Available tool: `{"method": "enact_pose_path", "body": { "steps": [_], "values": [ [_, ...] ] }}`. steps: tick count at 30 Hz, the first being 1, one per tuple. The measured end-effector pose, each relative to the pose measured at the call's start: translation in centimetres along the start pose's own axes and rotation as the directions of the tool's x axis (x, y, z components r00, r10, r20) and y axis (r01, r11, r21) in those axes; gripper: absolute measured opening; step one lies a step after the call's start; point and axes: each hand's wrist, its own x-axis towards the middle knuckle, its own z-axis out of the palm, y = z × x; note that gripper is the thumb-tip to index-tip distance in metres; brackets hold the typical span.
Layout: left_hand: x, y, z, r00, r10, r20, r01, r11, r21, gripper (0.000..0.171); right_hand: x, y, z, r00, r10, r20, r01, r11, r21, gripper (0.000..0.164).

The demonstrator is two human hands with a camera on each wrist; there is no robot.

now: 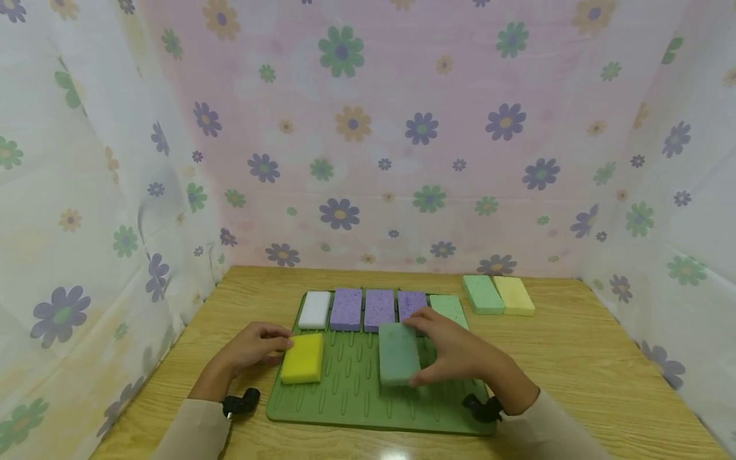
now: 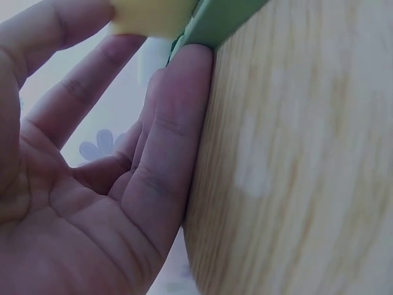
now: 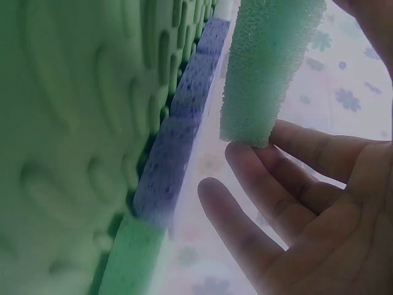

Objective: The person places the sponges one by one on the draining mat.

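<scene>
My right hand [image 1: 457,348] grips a blue-green sponge [image 1: 399,354] by its near and far edges. The right wrist view shows this porous sponge [image 3: 264,74] raised off the green ridged mat [image 1: 351,406]. At the mat's left side, my left hand [image 1: 255,348] pinches the upper left corner of a bright yellow sponge [image 1: 303,359] between thumb and finger. Lower fingers [image 2: 178,123] of that hand rest on the table by the mat's edge. Along the back of the mat stand a white sponge [image 1: 314,310], purple sponges [image 1: 346,309] and a light green sponge [image 1: 448,310] in a row.
Behind the mat to the right, another light green sponge [image 1: 483,295] and a pale yellow sponge [image 1: 514,296] lie side by side on the wooden table [image 1: 575,370]. Flowered cloth [image 1: 391,140] encloses the back and both sides.
</scene>
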Motion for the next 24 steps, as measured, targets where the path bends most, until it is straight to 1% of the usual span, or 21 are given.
{"method": "enact_pose_path", "body": {
  "steps": [9, 15, 19, 24],
  "values": [
    [0.0, -0.1, 0.0, 1.0, 0.006, -0.011, -0.006, 1.0, -0.001, 0.045, 1.3, -1.3, 1.3, 1.0, 0.009, 0.004, -0.009, 1.0, -0.012, 0.106],
    [-0.1, 0.1, 0.1, 1.0, -0.003, -0.024, 0.003, 1.0, 0.004, 0.044, 2.1, -2.1, 2.1, 0.999, 0.042, 0.011, -0.042, 0.999, 0.009, 0.11],
    [-0.1, 0.2, 0.2, 1.0, -0.008, -0.027, 0.008, 1.0, 0.005, 0.045, 2.7, -2.7, 2.9, 0.999, 0.049, 0.0, -0.049, 0.999, -0.022, 0.112],
    [-0.1, 0.2, 0.2, 1.0, -0.01, -0.026, 0.01, 1.0, 0.011, 0.046, 3.4, -3.4, 3.6, 0.999, 0.052, 0.004, -0.052, 0.998, -0.019, 0.112]
  ]
}}
